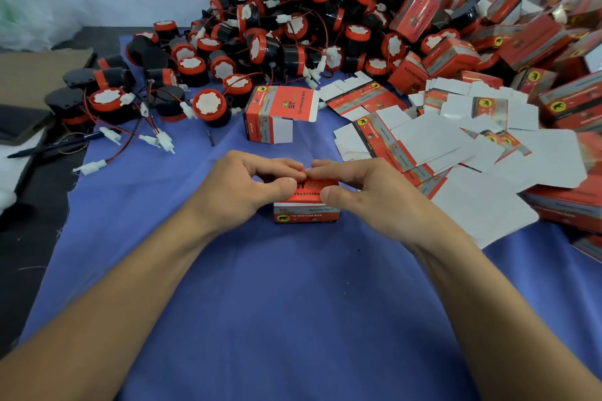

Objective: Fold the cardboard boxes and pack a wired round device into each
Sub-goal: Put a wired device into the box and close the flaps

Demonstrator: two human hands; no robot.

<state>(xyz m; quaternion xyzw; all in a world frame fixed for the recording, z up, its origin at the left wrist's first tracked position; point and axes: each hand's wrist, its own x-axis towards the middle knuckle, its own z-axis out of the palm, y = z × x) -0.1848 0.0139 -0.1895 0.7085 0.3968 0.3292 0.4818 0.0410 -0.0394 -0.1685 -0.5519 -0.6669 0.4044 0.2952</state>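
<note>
- The left hand [242, 181] and right hand [361, 187] both curl fingers and thumbs around a small red box [306, 205], pinching its top.
- The box stands on a blue cloth [260, 303] covering the surface.
- Behind: a heap of round devices [293, 26], flat box blanks [456, 140], and one open box [277, 114].

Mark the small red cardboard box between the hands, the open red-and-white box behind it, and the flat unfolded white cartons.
small red cardboard box [306, 214]: head view, its front side.
open red-and-white box [280, 104]: head view, its red printed panel.
flat unfolded white cartons [423, 137]: head view, a white inner face.
</note>
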